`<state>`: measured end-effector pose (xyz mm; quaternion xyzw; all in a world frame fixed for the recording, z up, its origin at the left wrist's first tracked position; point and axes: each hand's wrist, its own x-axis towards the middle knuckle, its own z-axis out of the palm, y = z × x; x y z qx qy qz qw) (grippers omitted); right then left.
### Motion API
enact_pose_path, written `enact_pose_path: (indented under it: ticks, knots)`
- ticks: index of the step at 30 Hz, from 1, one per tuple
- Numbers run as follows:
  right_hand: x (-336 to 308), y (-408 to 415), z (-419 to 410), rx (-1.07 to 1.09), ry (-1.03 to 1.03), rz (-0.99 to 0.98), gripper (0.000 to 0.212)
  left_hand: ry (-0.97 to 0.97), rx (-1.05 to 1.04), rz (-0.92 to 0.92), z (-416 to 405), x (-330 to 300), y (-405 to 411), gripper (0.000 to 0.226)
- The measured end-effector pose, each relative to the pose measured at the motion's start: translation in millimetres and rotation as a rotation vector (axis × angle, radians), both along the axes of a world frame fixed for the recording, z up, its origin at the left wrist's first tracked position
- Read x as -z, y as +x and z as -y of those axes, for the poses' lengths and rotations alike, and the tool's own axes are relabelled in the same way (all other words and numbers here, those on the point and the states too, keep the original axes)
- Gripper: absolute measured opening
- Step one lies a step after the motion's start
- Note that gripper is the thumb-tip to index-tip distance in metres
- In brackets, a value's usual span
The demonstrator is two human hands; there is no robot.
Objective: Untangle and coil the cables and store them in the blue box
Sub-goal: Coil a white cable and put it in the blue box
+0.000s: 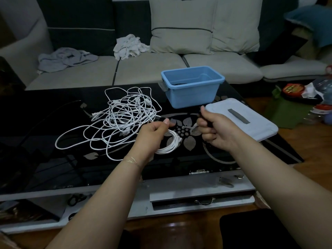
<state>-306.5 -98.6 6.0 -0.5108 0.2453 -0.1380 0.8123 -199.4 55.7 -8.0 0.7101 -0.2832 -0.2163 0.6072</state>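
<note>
Head view looks down on a black glass coffee table (pixel 53 159) with a pale flower pattern, and two bare forearms reach in from the bottom of the frame. Left of centre lies a loose tangle of white cables (pixel 118 119), its loops spread over the glass, with small connectors showing among the strands. The left hand (pixel 152 133), at the middle of the frame, has its fingers curled around a small coil of white cable (pixel 170 145) that hangs below and to the right of the fist; one strand runs from the coil back into the tangle. The right hand (pixel 213 128), just right of centre, is closed in a fist with the thumb up, gripping something dark and thin; what it is cannot be told. A short white cable end shows at the left edge of that fist.

Above the hands, right of centre, the blue box (pixel 193 97) stands open on the table, with something dark lying at its bottom. Its pale lid (pixel 251 123), with a grey handle strip, lies flat on the glass just to the right of the box and behind the right hand.

Beyond the table, a grey and dark sofa (pixel 143 69) fills the top of the frame, with crumpled cloths (pixel 129 45) on its seat and a light cushion (pixel 181 26) against the back. Assorted packets (pixel 296 90) sit at the right edge of the frame.
</note>
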Motion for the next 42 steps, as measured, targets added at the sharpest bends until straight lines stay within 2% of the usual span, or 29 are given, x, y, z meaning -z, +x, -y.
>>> enact_pose_path:
  ticks: [4, 6, 9, 12, 15, 18, 23, 26, 28, 32, 36, 39, 42]
  knots:
    - [7, 5, -13, -0.041, -0.524, -0.158, 0.058, 0.032, 0.102, 0.058, 2, 1, -6, 0.028]
    - [10, 7, -17, -0.078, -0.667, -0.209, 0.037, 0.053, 0.122, 0.127, 3, 5, -6, 0.032]
    - [12, 7, -17, -0.086, -0.665, -0.212, 0.013, 0.096, 0.124, 0.216, 4, 11, -3, 0.037]
    - [10, 7, -12, -0.007, -0.692, -0.209, 0.012, 0.138, 0.069, 0.259, 5, 13, -1, 0.031]
    - [14, 6, 5, 0.223, -0.811, -0.286, 0.012, 0.163, 0.009, 0.221, 5, 16, 2, 0.034]
    - [30, 7, 28, 0.335, -0.904, -0.416, 0.017, 0.152, -0.025, 0.166, 4, 18, -1, 0.03]
    - [38, 6, 38, 0.303, -1.063, -0.657, 0.049, 0.094, -0.053, 0.045, 8, 21, -3, 0.03]
    - [29, 7, 37, 0.328, -1.143, -0.708, 0.062, 0.099, -0.049, 0.016, 9, 23, -3, 0.03]
    - [20, 7, 36, 0.329, -1.17, -0.662, 0.067, 0.159, -0.06, 0.074, 10, 26, -1, 0.03]
    - [2, 8, 27, 0.208, -1.09, -0.519, 0.075, 0.334, -0.048, 0.221, 10, 28, 1, 0.041]
    - [-2, 8, 18, 0.136, -1.117, -0.56, 0.082, 0.382, -0.001, 0.181, 11, 27, 2, 0.034]
    - [-2, 7, 12, 0.166, -1.065, -0.493, 0.082, 0.367, 0.01, 0.195, 10, 30, 2, 0.022]
    - [-5, 8, -1, 0.15, -0.974, -0.422, 0.084, 0.232, -0.004, 0.145, 10, 30, -3, 0.015]
